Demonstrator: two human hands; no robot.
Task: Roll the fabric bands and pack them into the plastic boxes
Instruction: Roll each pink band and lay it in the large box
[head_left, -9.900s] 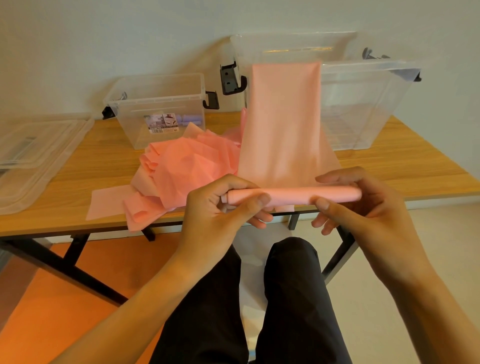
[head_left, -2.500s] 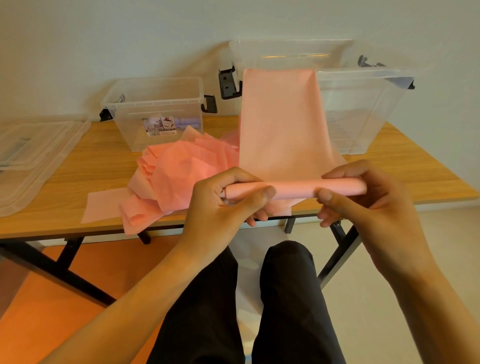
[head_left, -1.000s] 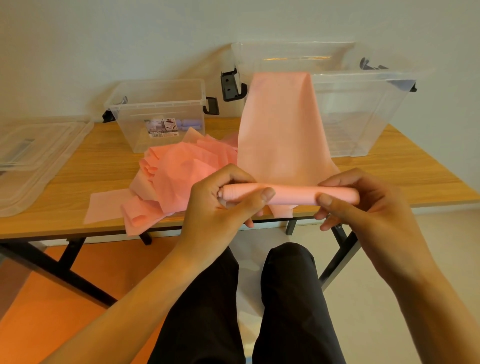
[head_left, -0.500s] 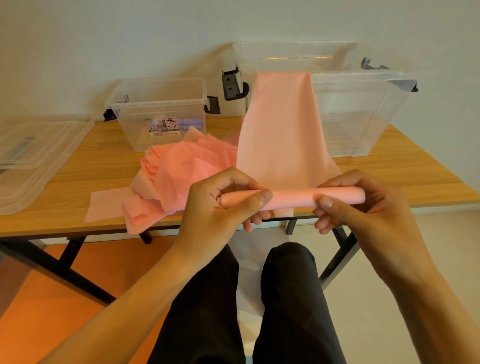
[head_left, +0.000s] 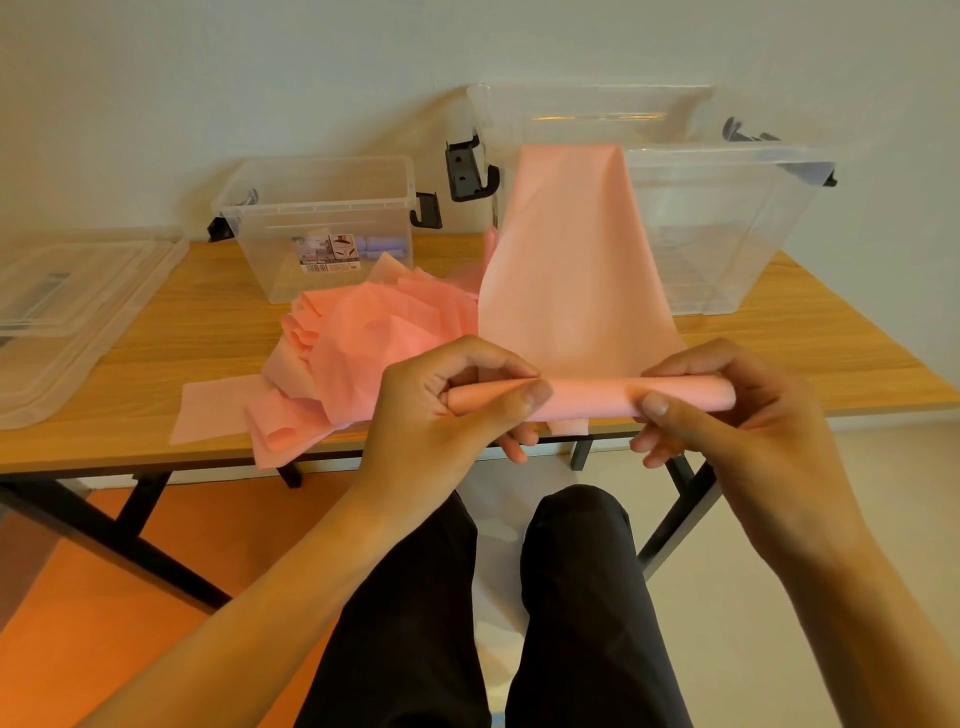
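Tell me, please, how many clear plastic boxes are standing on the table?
2: the small box behind the pink pile, left of centre, and the large box at the back right, with a pink band draped over its rim.

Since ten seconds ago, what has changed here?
Almost nothing visible. The left hand and right hand still grip the roll by its ends; no clear thickening. The band still drapes over the big box rim; pile and small box unmoved.

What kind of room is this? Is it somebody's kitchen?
Probably a plain workroom set up for packing, not a kitchen: a wooden table by a bare wall, a small plastic box, a large plastic box, a heap of pink fabric bands.
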